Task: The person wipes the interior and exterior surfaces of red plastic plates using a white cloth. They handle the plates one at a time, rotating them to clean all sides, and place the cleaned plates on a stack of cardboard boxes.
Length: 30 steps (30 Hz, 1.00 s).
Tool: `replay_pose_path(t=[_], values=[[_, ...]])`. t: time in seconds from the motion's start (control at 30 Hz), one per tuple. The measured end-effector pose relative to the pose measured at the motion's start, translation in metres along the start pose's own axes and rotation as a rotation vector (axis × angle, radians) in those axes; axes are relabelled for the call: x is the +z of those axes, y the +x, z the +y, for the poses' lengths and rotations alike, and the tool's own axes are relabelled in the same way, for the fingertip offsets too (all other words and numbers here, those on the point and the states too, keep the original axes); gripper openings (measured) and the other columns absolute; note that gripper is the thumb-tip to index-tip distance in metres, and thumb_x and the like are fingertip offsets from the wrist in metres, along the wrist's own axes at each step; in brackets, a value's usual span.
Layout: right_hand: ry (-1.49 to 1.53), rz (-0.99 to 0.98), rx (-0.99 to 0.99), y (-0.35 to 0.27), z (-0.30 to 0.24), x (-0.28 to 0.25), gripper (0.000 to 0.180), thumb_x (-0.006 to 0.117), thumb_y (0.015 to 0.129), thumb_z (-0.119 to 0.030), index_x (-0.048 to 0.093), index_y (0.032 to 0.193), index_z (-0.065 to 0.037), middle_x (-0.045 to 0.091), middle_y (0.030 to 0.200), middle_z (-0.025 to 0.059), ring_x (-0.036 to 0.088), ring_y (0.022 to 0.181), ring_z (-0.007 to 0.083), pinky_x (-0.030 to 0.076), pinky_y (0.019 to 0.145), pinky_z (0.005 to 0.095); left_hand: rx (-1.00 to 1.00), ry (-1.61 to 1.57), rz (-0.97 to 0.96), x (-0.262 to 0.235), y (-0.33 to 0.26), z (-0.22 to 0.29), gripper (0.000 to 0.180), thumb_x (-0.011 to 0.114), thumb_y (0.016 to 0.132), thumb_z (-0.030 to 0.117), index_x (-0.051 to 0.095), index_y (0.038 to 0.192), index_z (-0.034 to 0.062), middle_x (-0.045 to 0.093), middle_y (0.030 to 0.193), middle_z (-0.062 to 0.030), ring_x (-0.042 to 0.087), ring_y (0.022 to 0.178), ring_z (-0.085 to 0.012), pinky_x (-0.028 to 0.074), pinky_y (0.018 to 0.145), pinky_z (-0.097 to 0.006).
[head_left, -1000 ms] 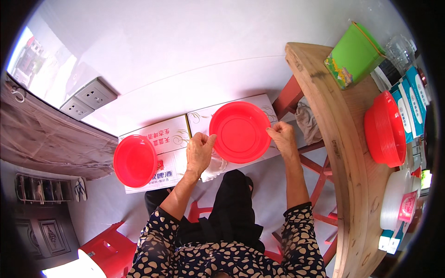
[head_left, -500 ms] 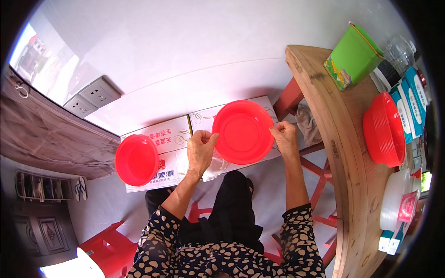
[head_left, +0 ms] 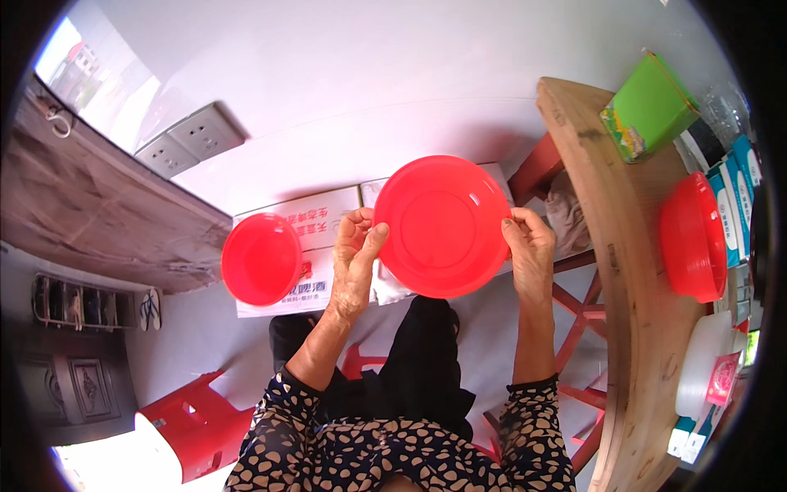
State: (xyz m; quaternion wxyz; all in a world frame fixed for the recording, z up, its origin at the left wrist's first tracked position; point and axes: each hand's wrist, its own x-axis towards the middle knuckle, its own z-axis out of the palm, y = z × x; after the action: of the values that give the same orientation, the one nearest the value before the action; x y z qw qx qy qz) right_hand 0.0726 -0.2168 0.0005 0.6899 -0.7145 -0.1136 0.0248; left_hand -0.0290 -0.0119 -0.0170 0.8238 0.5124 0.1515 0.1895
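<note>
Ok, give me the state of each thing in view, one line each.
Red plate: held up at both edges, inside facing camera.
Left hand: gripping plate's left rim.
Right hand: gripping plate's right rim.
Red bowl: on cardboard box, looks empty.
Red basin: on wooden table.
Green box: closed.

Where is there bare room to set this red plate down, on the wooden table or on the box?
The wooden table is bare along its near edge, between the green box and the red bowl on the table. Its far side is crowded with cartons and containers. The cardboard box shows a bare strip between the other red bowl and the left hand.
</note>
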Motion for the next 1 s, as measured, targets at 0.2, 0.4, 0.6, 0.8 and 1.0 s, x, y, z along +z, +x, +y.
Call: replay_pose_path(t=[0.2, 0.4, 0.6, 0.8, 1.0], values=[[0.123, -0.14, 0.03, -0.056, 0.005, 0.057, 0.012, 0.057, 0.089, -0.002, 0.056, 0.1, 0.0, 0.049, 0.075, -0.0041, 0.042, 0.067, 0.0017, 0.034, 0.057, 0.018, -0.126, -0.26, 0.169, -0.033, -0.066, 0.02, 0.055, 0.057, 0.082, 0.007, 0.036, 0.133, 0.0094, 0.053, 0.117, -0.0106, 0.052, 0.107, -0.0234, 0.044, 0.091, -0.037], [-0.425, -0.272, -0.516, -0.077, 0.045, 0.098, 0.031, 0.064, 0.079, -0.002, 0.056, 0.109, -0.001, 0.056, 0.109, 0.0146, 0.061, 0.088, 0.0273, 0.05, 0.071, 0.0327, 0.124, -0.196, 0.503, -0.11, -0.104, 0.039, 0.041, 0.047, 0.08, 0.005, 0.047, 0.121, 0.0033, 0.055, 0.11, -0.0113, 0.057, 0.1, -0.0244, 0.05, 0.084, -0.036], [-1.101, -0.27, -0.423, -0.079, 0.086, 0.144, 0.046, 0.066, 0.075, -0.011, 0.052, 0.118, -0.019, 0.052, 0.099, 0.0142, 0.06, 0.079, 0.0318, 0.051, 0.062, 0.0446, 0.217, -0.105, 0.549, -0.135, -0.132, 0.041, 0.04, 0.045, 0.084, 0.007, 0.046, 0.123, 0.0011, 0.054, 0.115, -0.0122, 0.055, 0.104, -0.0232, 0.048, 0.088, -0.035], [-0.562, -0.253, -0.371, -0.084, 0.065, 0.136, 0.031, 0.071, 0.073, -0.013, 0.06, 0.101, -0.005, 0.062, 0.086, 0.0132, 0.061, 0.07, 0.0309, 0.049, 0.061, 0.0391, 0.245, -0.082, 0.564, -0.134, -0.145, 0.033, 0.049, 0.043, 0.088, 0.005, 0.037, 0.136, -0.0004, 0.047, 0.131, -0.0118, 0.045, 0.119, -0.0203, 0.035, 0.101, -0.033], [-0.568, -0.262, -0.891, -0.109, -0.007, 0.147, 0.038, 0.079, 0.063, -0.01, 0.058, 0.095, -0.005, 0.059, 0.08, 0.0094, 0.055, 0.073, 0.0279, 0.044, 0.065, 0.039, 0.204, 0.003, 0.47, -0.12, -0.141, 0.008, 0.048, 0.048, 0.091, 0.014, 0.037, 0.136, -0.0009, 0.048, 0.129, -0.0112, 0.044, 0.118, -0.0185, 0.033, 0.101, -0.03]])
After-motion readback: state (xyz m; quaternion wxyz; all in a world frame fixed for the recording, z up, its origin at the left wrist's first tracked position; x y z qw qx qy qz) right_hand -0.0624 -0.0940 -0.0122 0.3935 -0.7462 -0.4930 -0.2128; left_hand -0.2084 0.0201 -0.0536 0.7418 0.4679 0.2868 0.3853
